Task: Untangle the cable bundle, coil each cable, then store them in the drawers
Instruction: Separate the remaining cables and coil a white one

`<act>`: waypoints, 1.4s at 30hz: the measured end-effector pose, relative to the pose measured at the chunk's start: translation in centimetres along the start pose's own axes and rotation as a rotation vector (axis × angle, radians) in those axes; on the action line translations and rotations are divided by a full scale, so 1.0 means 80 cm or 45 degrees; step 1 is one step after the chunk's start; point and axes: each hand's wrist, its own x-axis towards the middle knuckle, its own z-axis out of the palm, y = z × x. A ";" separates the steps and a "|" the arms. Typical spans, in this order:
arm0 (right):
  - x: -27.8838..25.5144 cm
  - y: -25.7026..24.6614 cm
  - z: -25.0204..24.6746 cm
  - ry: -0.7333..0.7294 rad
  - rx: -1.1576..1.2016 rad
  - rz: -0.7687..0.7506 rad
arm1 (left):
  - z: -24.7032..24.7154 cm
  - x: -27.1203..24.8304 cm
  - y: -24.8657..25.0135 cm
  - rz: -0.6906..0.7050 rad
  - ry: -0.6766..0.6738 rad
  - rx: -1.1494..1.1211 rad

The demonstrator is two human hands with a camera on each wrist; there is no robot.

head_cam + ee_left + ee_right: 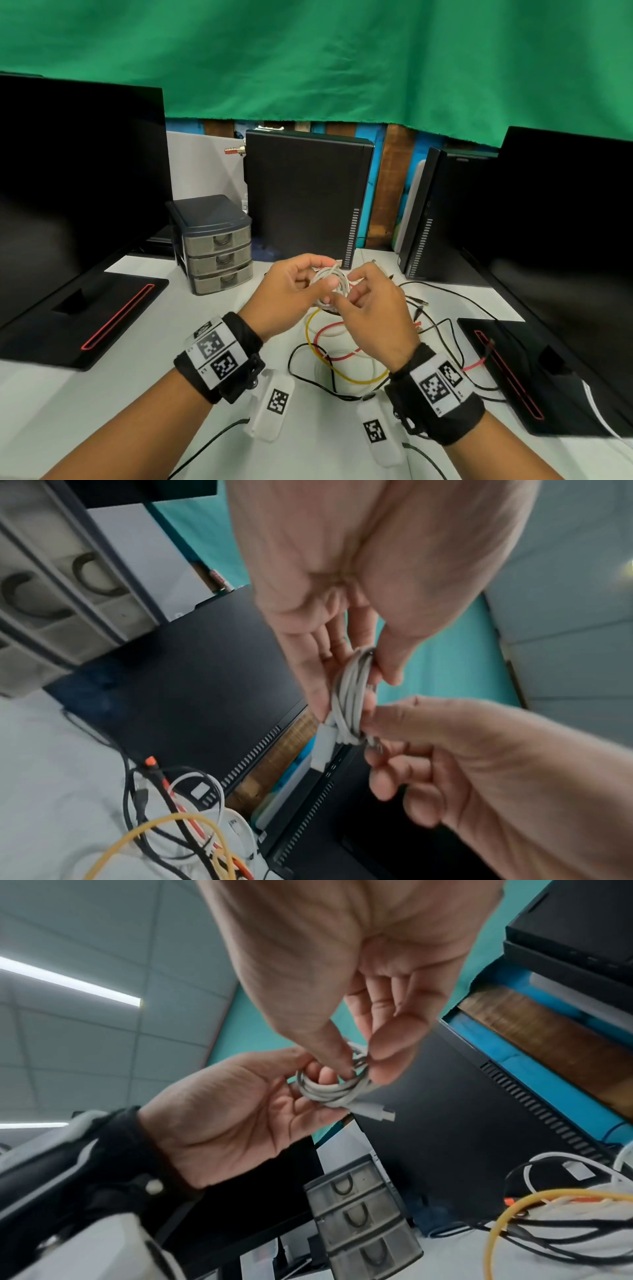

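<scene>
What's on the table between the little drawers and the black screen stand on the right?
In the head view, the tangled cable bundle lies there, nearer the right monitor stand than the drawer unit; both hands hold a white cable coil above it.

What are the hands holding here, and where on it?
Both hold the coiled white cable: left hand pinches the loops at one side, right hand pinches the opposite side.

Both bare forearms wear chunky black wrist straps (pixel 239 356) with white panels of square black-and-white marker codes, plus white tagged camera pods (pixel 272 406) hanging underneath with thin black cables (pixel 205 448) trailing off them.
</scene>
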 end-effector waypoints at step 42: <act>-0.066 0.068 -0.032 -0.616 -0.001 0.137 | -0.004 0.030 -0.046 -0.731 -0.986 0.853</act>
